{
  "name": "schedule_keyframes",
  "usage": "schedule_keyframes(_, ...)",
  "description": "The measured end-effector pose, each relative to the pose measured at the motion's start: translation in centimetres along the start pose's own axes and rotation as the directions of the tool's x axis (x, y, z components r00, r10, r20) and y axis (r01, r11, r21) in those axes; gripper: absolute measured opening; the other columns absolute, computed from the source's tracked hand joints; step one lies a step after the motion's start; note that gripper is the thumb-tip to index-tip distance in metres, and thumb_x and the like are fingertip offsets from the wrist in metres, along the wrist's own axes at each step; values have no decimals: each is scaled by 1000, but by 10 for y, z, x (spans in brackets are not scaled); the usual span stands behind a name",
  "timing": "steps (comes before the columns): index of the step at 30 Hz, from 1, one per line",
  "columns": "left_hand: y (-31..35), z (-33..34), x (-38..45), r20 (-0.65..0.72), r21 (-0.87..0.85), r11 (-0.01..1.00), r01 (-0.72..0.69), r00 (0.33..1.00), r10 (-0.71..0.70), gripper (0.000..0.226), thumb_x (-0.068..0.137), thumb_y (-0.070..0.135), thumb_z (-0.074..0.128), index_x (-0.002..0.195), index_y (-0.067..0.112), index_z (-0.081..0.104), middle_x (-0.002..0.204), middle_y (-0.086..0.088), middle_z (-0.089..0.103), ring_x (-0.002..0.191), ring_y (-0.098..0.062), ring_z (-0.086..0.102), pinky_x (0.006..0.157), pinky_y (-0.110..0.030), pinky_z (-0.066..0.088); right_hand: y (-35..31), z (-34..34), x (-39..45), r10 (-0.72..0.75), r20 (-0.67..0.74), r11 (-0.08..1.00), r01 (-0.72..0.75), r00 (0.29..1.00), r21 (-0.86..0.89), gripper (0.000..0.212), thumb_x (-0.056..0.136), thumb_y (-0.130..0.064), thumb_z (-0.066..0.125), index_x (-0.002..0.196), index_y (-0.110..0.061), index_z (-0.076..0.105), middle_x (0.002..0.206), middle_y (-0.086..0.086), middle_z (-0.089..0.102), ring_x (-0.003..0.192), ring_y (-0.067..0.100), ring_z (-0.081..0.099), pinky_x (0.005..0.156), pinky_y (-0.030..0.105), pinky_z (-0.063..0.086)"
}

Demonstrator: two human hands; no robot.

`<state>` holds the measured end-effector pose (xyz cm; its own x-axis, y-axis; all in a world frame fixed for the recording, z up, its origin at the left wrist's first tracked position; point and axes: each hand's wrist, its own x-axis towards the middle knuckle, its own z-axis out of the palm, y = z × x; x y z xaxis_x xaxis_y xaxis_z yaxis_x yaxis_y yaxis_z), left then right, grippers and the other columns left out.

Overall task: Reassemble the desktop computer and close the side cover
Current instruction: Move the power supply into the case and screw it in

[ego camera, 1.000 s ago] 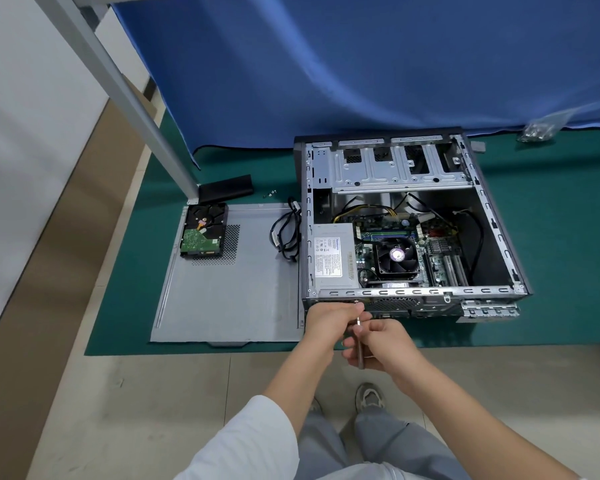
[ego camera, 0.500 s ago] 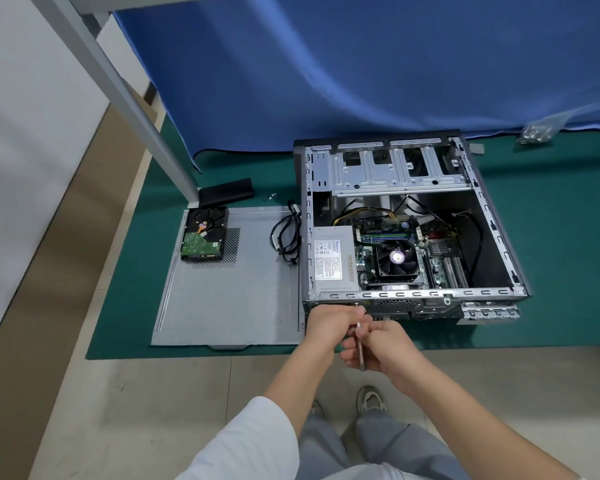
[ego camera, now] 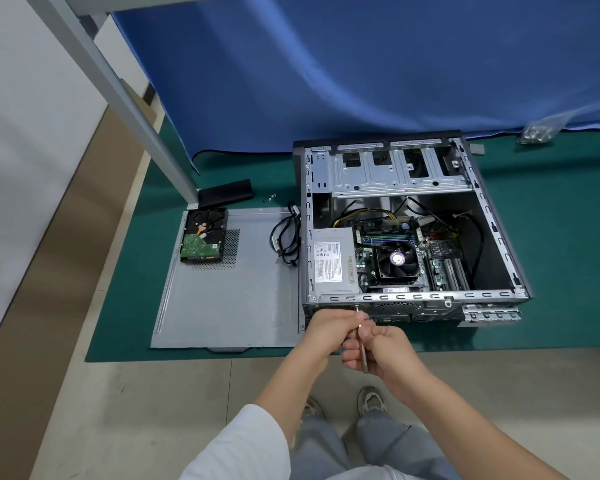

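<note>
The open computer case (ego camera: 499, 237) lies on its side on the green mat, showing the power supply (ego camera: 333, 259), CPU fan (ego camera: 395, 259) and empty drive cage (ego camera: 395, 171). My right hand (ego camera: 383, 351) grips a screwdriver (ego camera: 362, 344), its tip at the case's rear panel near the power supply. My left hand (ego camera: 329, 327) pinches the screwdriver's shaft close to the tip. The grey side cover (ego camera: 229, 299) lies flat to the left of the case. A hard drive (ego camera: 203, 239) rests board-up on the cover's far left corner.
A coiled black cable (ego camera: 286, 237) lies between cover and case. A black bezel strip (ego camera: 226, 192) and small screws (ego camera: 269, 197) sit behind the cover. A bag of screws (ego camera: 537, 131) is at the far right. A slanted grey metal post (ego camera: 118, 91) stands left; a blue cloth hangs behind.
Both hands stay at the rear panel with the screwdriver; the right hand has shifted slightly on the handle. Nothing else has moved.
</note>
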<state>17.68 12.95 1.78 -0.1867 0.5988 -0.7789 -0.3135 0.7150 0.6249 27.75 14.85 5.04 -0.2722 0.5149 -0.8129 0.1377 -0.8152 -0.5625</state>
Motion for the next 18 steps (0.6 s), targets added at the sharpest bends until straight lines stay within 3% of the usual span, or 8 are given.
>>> schedule_keyframes(3,1,2,2,-42,-56,998,26,999,-29,10,84,18,71,76,16,76,78,-2,75,51,-9,57,51,-19,48,1,-4,2,8,4,1000,-8,1000,-6,27,102,-8,38,87,4,56,65,16,57,53,23,55,50,27,53)
schedule_keyframes(6,-3,6,5,-95,-45,999,-12,995,8,8,75,22,79,71,15,78,80,0,75,84,-13,67,79,-25,51,2,-17,3,7,8,1000,-7,1000,-3,14,93,-5,57,88,7,60,68,17,61,58,22,60,56,31,57)
schedule_keyframes(8,-4,6,4,-124,-42,998,-55,991,50,10,69,25,84,69,18,77,79,3,75,89,-8,67,76,-19,47,4,-23,4,-13,7,1000,13,1000,3,11,84,0,68,86,7,61,66,16,59,59,22,60,59,32,59)
schedule_keyframes(12,-6,6,7,-182,39,993,-115,976,121,19,63,33,87,71,22,74,79,6,74,82,-2,66,70,-16,47,8,-22,6,-67,-21,996,66,998,-53,11,83,0,69,79,8,62,59,16,59,52,20,59,60,32,58)
schedule_keyframes(14,-5,6,6,-211,92,987,-131,966,148,21,64,37,86,65,24,70,68,10,71,67,2,65,59,-15,48,8,-16,7,-63,-8,998,63,998,-21,14,89,-2,61,80,10,61,63,16,60,51,20,60,56,31,59)
schedule_keyframes(16,-4,4,4,-167,41,994,-102,980,107,20,71,37,82,63,23,70,62,7,70,49,-2,59,48,-13,47,9,-11,8,-41,8,998,41,999,43,20,95,-2,53,80,9,61,65,16,61,51,20,61,53,30,58)
schedule_keyframes(18,-2,2,2,-63,-12,1000,-26,998,26,18,83,35,72,72,21,73,70,-1,70,42,-6,49,46,-16,45,11,-6,9,-34,16,997,33,999,73,24,98,-2,47,80,6,60,65,14,60,53,19,59,53,29,58)
